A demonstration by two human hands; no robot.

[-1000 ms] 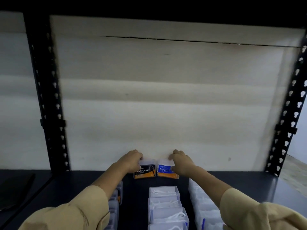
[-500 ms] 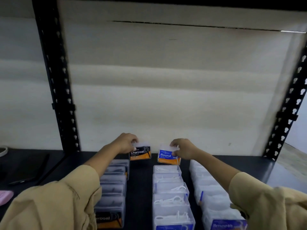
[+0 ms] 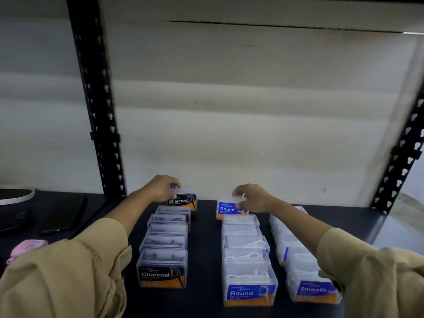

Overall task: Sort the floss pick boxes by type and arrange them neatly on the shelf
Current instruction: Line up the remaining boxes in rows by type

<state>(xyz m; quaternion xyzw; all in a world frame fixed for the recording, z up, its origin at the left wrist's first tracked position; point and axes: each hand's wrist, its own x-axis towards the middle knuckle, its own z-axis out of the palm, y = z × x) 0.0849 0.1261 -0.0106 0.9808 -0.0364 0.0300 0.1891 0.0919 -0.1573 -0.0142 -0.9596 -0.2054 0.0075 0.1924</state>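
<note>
Hands were both busy at the top ends of the rows, around the middle of the frame. Left hand (image 3: 160, 189) had its fingers curled over the top of a Charcoal box (image 3: 183, 200), which stood just above the upper end of the Charcoal row (image 3: 165, 239), label facing the camera. Right hand (image 3: 254, 198) was pinching the top edge of a Round box (image 3: 228, 208), tipped a bit, just above the upper end of the Round row (image 3: 245, 249). Couldn't tell if that one rested on the shelf (image 3: 206, 237) or was lifted slightly. Smooth row (image 3: 296, 260) ran along the right, with neither hand on it.

All 3 rows ran up the frame, each box's long side lying across its row. So imo what mattered was this: each held box sat straight beyond its own row's last box, with the same-side hand on it. The next bit probably just needed a short pull down-frame and some squaring up.
</note>
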